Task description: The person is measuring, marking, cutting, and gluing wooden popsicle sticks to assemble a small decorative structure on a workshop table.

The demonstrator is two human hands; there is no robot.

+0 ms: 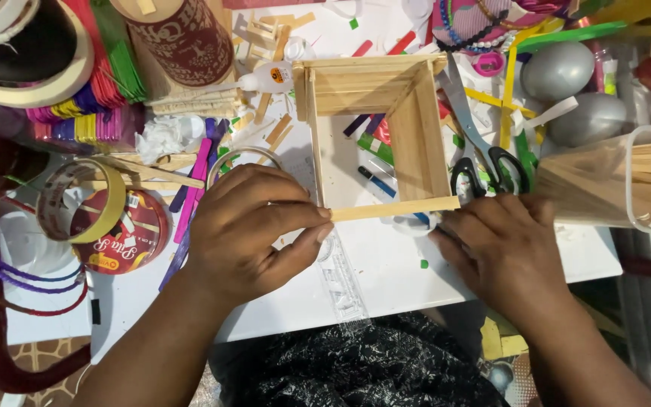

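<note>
A square frame of plain wooden craft sticks lies on a white board. Along its near side runs a single wooden stick. My left hand pinches the stick's left end between thumb and fingers. My right hand holds the stick's right end, its fingertips partly hiding that end. Black-handled scissors lie just right of the frame, close to my right hand.
A small white glue bottle lies above the frame. Tape rolls and coloured sticks crowd the left. A clear tub of wooden sticks and two silver egg shapes stand at the right. A clear ruler lies below.
</note>
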